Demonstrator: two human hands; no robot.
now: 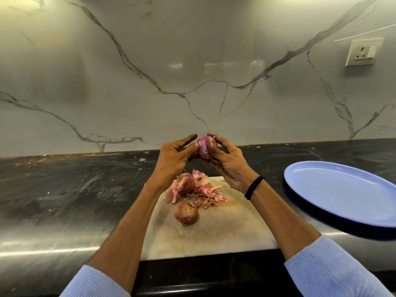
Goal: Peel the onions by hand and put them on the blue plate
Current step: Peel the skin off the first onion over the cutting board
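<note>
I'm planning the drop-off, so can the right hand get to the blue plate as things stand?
Probably yes. The blue plate sits on the counter to the right of the right hand, and nothing stands between them. That hand holds the peeled onion.

Dark counter bears a cutting board and blue plate.

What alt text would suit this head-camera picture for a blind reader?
A left hand and right hand hold a peeled onion. Two unpeeled onions and loose skins lie on the cutting board; a blue plate sits right.
</note>
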